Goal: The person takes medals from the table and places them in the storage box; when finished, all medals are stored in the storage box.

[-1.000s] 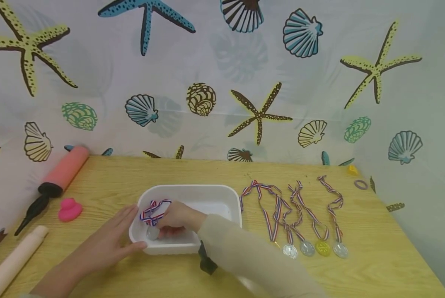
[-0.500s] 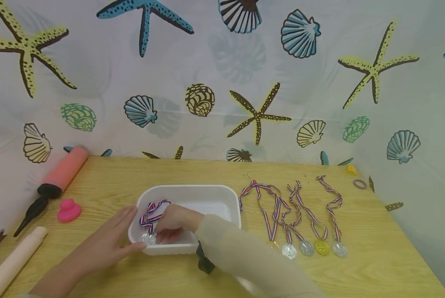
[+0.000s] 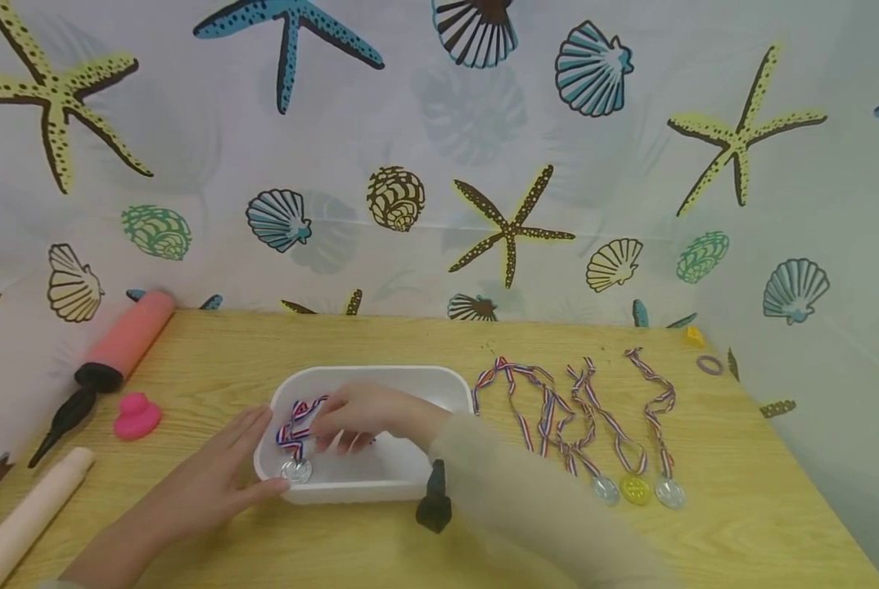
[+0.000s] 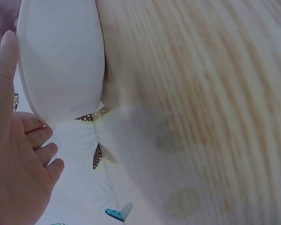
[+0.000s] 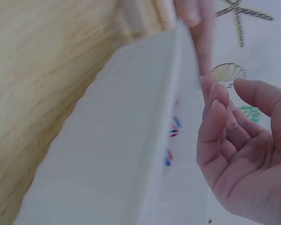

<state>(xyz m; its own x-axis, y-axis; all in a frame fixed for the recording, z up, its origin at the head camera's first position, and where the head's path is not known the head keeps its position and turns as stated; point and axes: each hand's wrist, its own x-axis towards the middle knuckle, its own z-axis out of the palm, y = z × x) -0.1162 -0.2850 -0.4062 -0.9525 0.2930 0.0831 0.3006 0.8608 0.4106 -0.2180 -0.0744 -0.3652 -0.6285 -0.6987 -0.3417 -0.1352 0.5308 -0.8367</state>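
A white plastic tray [image 3: 358, 492] stands on the table. My left hand [image 3: 204, 474] rests against its left end, thumb on the front rim and fingers fairly straight along the side. In the left wrist view, the thumb and fingertips touch the tray's edge. A silver medal [image 3: 296, 470] lies inside at the left front corner, its red, white and blue ribbon [image 3: 286, 436] bunched behind it. Above the tray's inside, my right hand [image 3: 369, 413] has loosely bent fingers. The right wrist view shows nothing between its thumb and fingers [image 5: 214, 115].
Right of the tray lie several ribboned medals, including a gold medal [image 3: 635, 489] and a silver medal [image 3: 670, 492]. At left are a pink hand pump [image 3: 132, 334], a pink rubber duck [image 3: 137, 416] and a pale rolling pin [image 3: 34, 515]. A purple ring [image 3: 709, 365] lies far right.
The silver medal first shifted toward the tray's front left corner. My right hand has since let go of it and lifted slightly up and right. The left hand has stayed put.
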